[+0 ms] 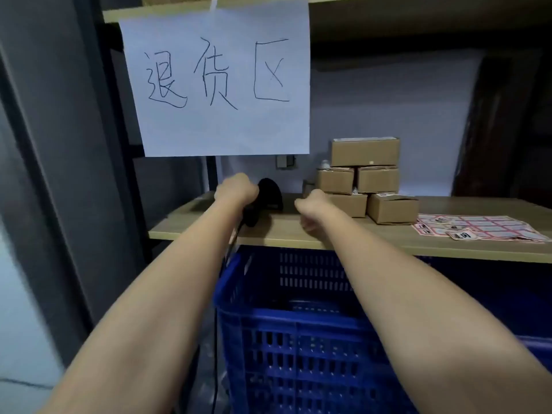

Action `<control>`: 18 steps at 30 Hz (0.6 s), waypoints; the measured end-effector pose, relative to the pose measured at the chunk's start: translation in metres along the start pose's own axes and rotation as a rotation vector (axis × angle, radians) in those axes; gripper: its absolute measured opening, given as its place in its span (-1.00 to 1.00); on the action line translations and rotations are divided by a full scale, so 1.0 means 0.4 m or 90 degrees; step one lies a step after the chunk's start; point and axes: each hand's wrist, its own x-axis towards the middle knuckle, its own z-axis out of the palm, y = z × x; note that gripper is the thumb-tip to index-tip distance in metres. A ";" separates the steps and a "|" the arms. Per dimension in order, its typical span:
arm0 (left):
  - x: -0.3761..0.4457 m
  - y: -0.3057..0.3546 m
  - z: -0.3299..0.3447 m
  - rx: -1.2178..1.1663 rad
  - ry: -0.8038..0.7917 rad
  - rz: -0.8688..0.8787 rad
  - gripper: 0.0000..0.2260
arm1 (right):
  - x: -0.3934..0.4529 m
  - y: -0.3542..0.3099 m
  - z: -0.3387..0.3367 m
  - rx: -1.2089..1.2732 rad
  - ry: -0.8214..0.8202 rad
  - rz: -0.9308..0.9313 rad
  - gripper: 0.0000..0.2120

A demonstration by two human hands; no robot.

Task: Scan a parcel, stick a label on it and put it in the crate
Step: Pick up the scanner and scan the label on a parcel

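My left hand [236, 189] is closed around a black barcode scanner [265, 201] that rests on the wooden shelf [209, 228]; its cable hangs down past the shelf edge. My right hand [313, 209] hovers over the shelf just right of the scanner, fingers curled in with nothing in them. Several small cardboard parcels [364, 177] are stacked at the back right of the shelf. A sheet of red-bordered labels [481, 228] lies flat on the shelf's right side. A blue plastic crate [298, 339] stands below the shelf, under my forearms.
A large white paper sign with handwritten characters [218, 82] hangs from the upper shelf, above the scanner. A dark metal shelf post [59, 144] runs down the left side. A small grey wall socket [283, 161] sits behind the shelf.
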 end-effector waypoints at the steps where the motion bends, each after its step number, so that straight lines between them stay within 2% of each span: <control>1: 0.025 -0.002 0.002 -0.042 -0.019 0.003 -0.72 | 0.023 -0.009 0.021 0.087 -0.035 0.022 -0.64; 3: 0.084 -0.008 0.001 -0.117 -0.065 -0.009 -0.84 | 0.070 -0.031 0.059 0.188 -0.101 0.085 -0.56; 5: 0.128 -0.015 0.004 -0.166 -0.134 -0.059 -0.76 | 0.109 -0.044 0.096 0.263 -0.148 0.128 -0.53; 8: 0.181 -0.038 0.017 -0.227 -0.253 -0.129 -0.80 | 0.160 -0.055 0.127 0.362 -0.179 0.162 -0.53; 11: 0.221 -0.056 0.040 -0.274 -0.358 -0.136 -0.77 | 0.201 -0.062 0.144 0.396 -0.217 0.171 -0.49; 18: 0.219 -0.066 0.061 -0.353 -0.382 -0.135 -0.74 | 0.216 -0.066 0.159 0.394 -0.272 0.168 -0.51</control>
